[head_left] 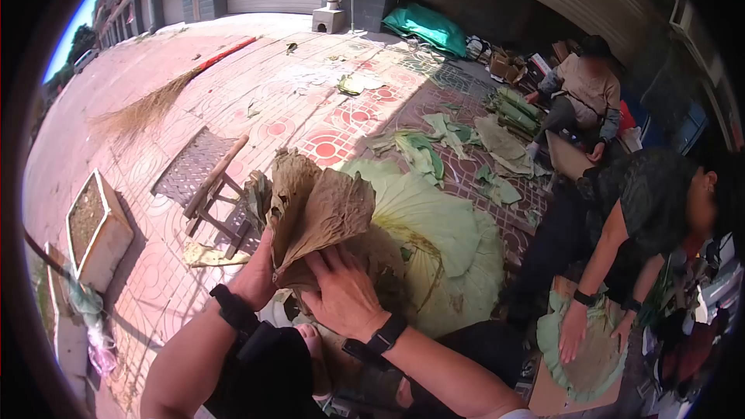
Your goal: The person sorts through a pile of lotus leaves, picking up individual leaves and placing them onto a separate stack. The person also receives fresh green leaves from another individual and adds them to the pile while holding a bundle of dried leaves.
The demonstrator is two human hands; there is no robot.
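Note:
In front of me is a bundle of dried brown lotus leaves [330, 213], folded and crinkled. My left hand [260, 270] grips it at the lower left edge, with most of its fingers hidden behind the leaf. My right hand [345, 295] lies against the lower part, its fingers stretched out and the tips tucked along the leaf's edge. More brown leaf hangs below and to the right. Just beyond, large pale green lotus leaves [423, 225] are spread over one another on the ground.
A low folding stool [206, 174] and a broom [167, 97] are at the left, beside planter boxes [99, 233]. At right, a person presses a round leaf [586, 349] on cardboard. Another person [586, 93] sits farther back near stacked green leaves [516, 112].

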